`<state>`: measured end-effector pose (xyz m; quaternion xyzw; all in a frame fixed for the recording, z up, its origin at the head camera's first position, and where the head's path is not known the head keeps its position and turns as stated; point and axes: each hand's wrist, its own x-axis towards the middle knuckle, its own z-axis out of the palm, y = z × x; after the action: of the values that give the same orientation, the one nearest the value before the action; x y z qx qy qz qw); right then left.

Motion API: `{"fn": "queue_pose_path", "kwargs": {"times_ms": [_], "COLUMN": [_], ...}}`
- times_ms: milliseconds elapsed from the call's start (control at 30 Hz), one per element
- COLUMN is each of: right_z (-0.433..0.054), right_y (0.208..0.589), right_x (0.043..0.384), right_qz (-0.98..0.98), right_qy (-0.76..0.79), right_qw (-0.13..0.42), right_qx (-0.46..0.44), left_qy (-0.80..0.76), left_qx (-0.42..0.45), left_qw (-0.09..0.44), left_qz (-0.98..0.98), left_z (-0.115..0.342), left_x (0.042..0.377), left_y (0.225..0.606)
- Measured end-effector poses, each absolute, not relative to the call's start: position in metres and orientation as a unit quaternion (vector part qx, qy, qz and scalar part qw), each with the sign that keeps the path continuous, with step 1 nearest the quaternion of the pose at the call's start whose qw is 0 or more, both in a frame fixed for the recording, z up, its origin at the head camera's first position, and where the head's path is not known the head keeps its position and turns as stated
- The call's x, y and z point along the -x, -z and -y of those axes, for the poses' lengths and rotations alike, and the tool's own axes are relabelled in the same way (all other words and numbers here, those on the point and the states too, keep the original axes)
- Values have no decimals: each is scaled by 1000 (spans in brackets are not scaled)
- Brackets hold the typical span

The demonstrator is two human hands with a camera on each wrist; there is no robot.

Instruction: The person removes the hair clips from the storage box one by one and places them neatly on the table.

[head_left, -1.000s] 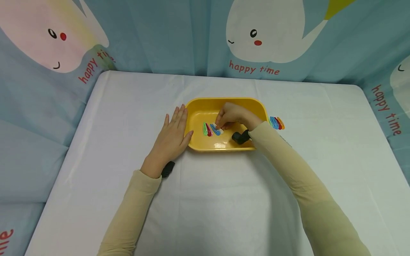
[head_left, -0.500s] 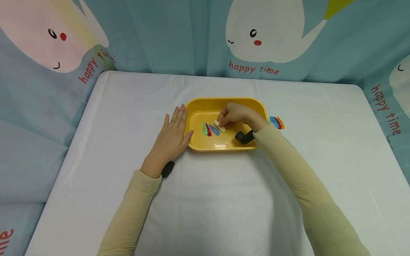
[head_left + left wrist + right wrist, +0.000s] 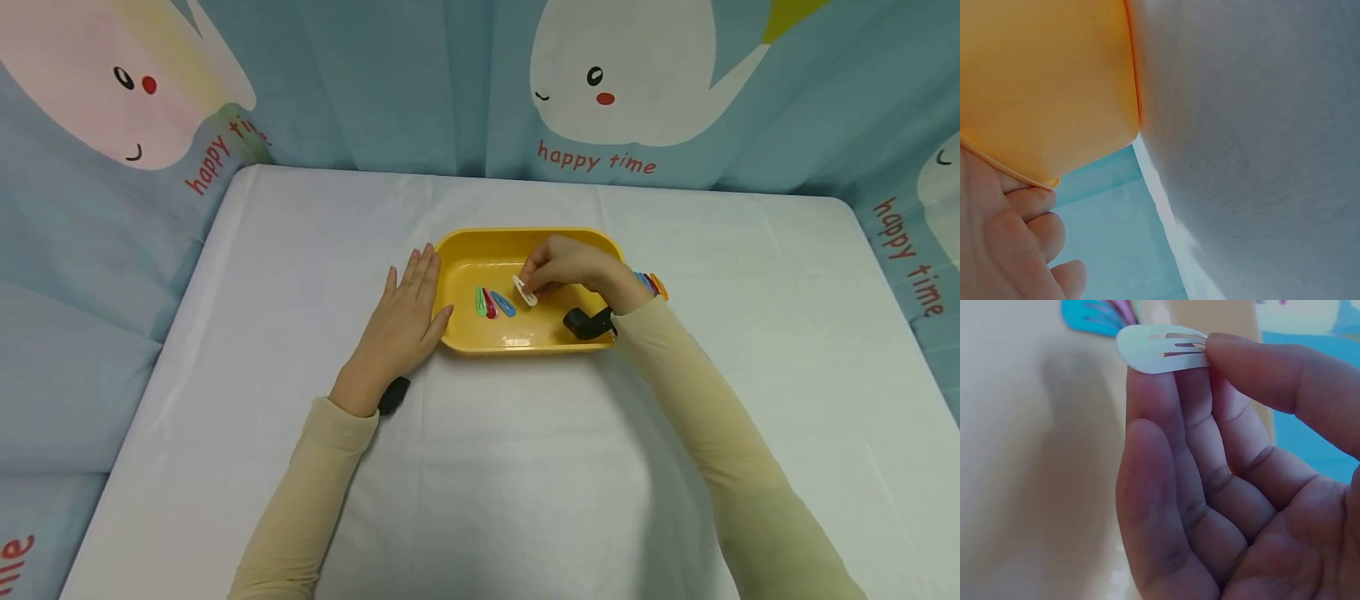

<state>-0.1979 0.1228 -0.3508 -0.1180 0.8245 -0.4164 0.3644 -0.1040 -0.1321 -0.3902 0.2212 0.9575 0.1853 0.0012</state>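
My right hand pinches a white snap hair clip between thumb and fingertips, over the yellow tray. Inside the tray, left of that hand, a green hair clip, a dark red and pink one and a blue one lie side by side. My left hand lies with straight fingers along the tray's left rim. In the left wrist view its fingers show right at the rim of the tray.
Several more hair clips, blue, red and orange, lie on the white table just right of the tray, partly hidden by the right wrist. A blue curtain with whale prints hangs behind the table's back edge.
My right hand has drawn the white clip away from the blue one, moving to the right and slightly up. The left hand has stayed at the rim.
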Motion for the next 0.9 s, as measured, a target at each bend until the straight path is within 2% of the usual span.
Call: {"fn": "queue_pose_path", "kwargs": {"times_ms": [633,900], "right_z": [-141,-152], "right_y": [325,324], "right_x": [172,161], "right_qz": [-802,-795], "right_qy": [481,505], "right_qw": [306,291], "right_qx": [176,167], "left_qy": [-179,-181], "left_qx": [-217,-215], "left_qw": [6,6], "left_qz": [-960,-960], "left_z": [131,131], "left_x": [104,103], "left_y": [388,388]}}
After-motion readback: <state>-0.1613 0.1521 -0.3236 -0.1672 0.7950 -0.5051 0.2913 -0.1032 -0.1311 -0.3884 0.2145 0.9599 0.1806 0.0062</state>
